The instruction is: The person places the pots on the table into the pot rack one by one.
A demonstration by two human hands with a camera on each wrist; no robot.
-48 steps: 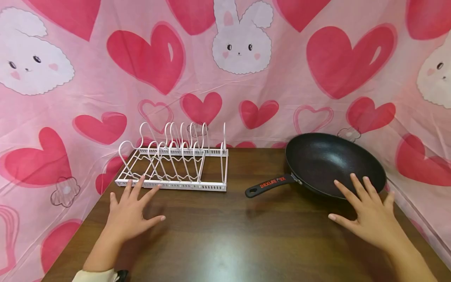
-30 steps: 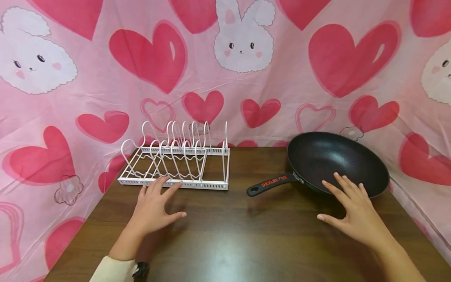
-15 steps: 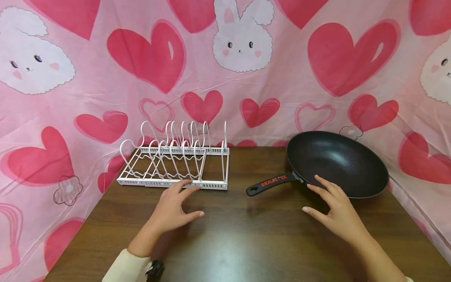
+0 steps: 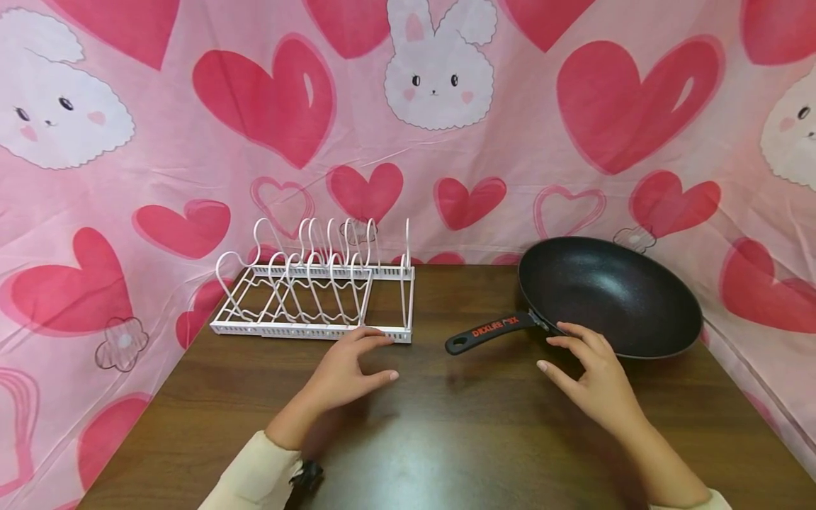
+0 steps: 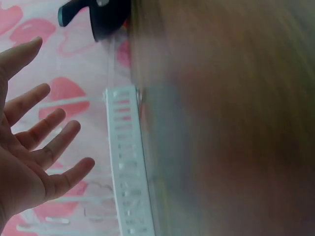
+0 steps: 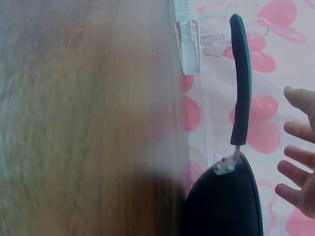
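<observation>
Hovering with the right hand at the near edge of the black pan, close to the root of its handle, holding fingers and thumb loosely spread and gripping nothing. Showing a gap to the pan in the right wrist view, so probably not touching. Hovering likewise with the left hand by the right part of the front rail of the white wire rack, bending the fingers gently, setting the thumb apart, carrying nothing; seeming free of the rail in the left wrist view.

Looking outward, finding the pan resting on the right of the brown surface, turning its hollow upward and toward the near side, and pointing its handle leftward toward the rack. Finding the rack standing on the left of the surface, raising its loops in two rows, front and back, before the pink cloth.

Appearing to be at the approach step, lifting nothing as yet. Probably calling next for shifting the right hand leftward onto the handle and curling fingers and thumb firmly round it, perhaps bringing the left hand across for supporting the rim, since likely feeling heavy toward the bowl and tipping when raised by the handle alone.
</observation>
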